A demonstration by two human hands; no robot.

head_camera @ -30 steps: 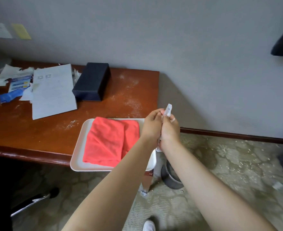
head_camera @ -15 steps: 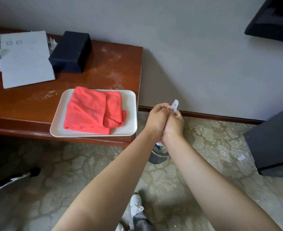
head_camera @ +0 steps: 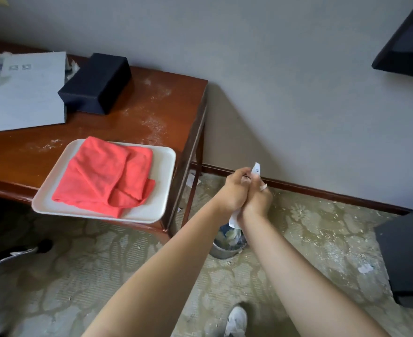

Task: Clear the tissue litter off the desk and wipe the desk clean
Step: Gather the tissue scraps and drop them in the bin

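My left hand (head_camera: 233, 190) and my right hand (head_camera: 257, 198) are pressed together around a wad of white tissue (head_camera: 256, 169), which sticks out above and below them. They hover past the desk's right end, directly above a small metal bin (head_camera: 227, 243) on the carpet that holds scraps. On the brown desk (head_camera: 118, 128) a folded red cloth (head_camera: 108, 173) lies in a white tray (head_camera: 162, 190) that overhangs the front edge. White dust and crumbs speckle the desk top. More tissue scraps (head_camera: 73, 66) lie at the back left.
A dark blue box (head_camera: 96, 82) and a sheet of paper (head_camera: 29, 91) lie on the desk. A black cabinet (head_camera: 406, 254) stands at the right, a dark screen (head_camera: 407, 42) hangs upper right. A chair base (head_camera: 13, 255) is under the desk. My shoe (head_camera: 235, 321) is below.
Both hands, still clasped on the tissue, have moved right off the desk and tray to a spot above the bin. The view has swung right and down.
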